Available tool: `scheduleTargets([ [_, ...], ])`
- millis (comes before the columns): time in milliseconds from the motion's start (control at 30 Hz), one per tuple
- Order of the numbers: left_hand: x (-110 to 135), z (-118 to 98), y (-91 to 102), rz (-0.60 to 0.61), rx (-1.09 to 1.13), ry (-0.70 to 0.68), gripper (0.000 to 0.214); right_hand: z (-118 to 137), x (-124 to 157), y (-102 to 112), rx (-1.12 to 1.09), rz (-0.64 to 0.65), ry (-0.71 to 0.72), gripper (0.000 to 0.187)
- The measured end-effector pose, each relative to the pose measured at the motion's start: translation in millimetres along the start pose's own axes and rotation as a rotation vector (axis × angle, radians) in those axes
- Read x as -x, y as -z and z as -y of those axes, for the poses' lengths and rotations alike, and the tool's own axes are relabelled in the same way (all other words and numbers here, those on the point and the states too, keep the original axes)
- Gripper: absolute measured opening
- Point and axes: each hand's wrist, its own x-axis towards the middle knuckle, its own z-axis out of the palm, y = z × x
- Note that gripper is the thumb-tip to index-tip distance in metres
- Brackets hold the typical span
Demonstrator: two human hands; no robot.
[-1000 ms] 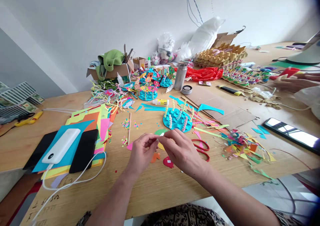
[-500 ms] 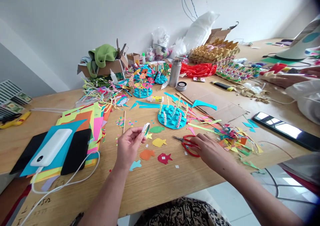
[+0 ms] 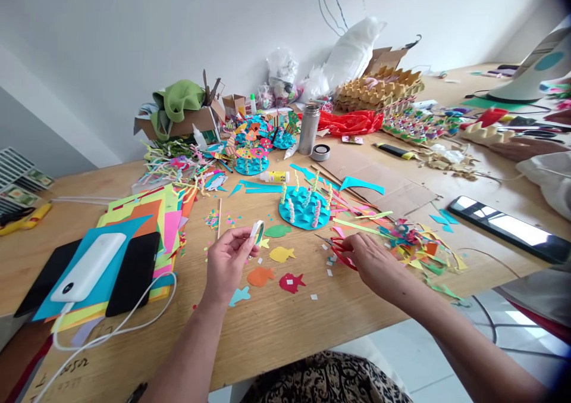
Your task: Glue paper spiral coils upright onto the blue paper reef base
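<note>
My left hand (image 3: pixel 228 261) pinches a curled strip of white tape (image 3: pixel 258 230) between thumb and fingers, above the table. To the right, my right hand (image 3: pixel 372 263) has its fingers around the red handles of a pair of scissors (image 3: pixel 342 256), whose blades point left. Between the hands lie paper fish: a yellow one (image 3: pixel 282 254), an orange one (image 3: pixel 260 276), a red one (image 3: pixel 289 283) with a white square on it, and a blue one (image 3: pixel 239 296). A green paper shape (image 3: pixel 277 231) sits behind them. Small white squares (image 3: pixel 314 297) are scattered nearby.
A blue paper base (image 3: pixel 297 215) with upright twisted stems stands beyond the fish. Paper scraps (image 3: pixel 417 245) lie right; a power bank (image 3: pixel 89 267) and phone (image 3: pixel 134 275) rest on coloured paper at left. An uncapped steel bottle (image 3: pixel 308 130) stands behind. Another person's hand (image 3: pixel 521 148) is far right.
My right hand has lifted the scissors slightly off the table, and they have turned a little in its grasp. My left hand still holds the tape in nearly the same spot.
</note>
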Motion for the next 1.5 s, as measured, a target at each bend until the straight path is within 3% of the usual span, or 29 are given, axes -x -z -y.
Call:
scheduleTargets([
  [167, 1, -5, -3.9, 0.0, 0.041, 0.028, 0.025, 16, -4, 18, -0.162, 0.001, -0.033, 0.018],
  [333, 1, -2, -3.7, 0.007, 0.081, 0.037, 0.026, 55, -20, 34, -0.242, 0.004, 0.124, 0.023],
  [600, 1, -2, -1.6, 0.04, 0.084, 0.026, 0.027, 98, -46, 25, -0.344, 0.176, 0.163, 0.028],
  [1000, 3, -4, -3.0, 0.067, 0.047, 0.0, 0.023, 99, -58, 13, -0.571, 0.32, 0.134, 0.034],
  [1500, 3, -3, -3.3, 0.05, 0.054, -0.001, 0.023, 99, -58, 8, -0.671, 0.39, 0.067, 0.037],
])
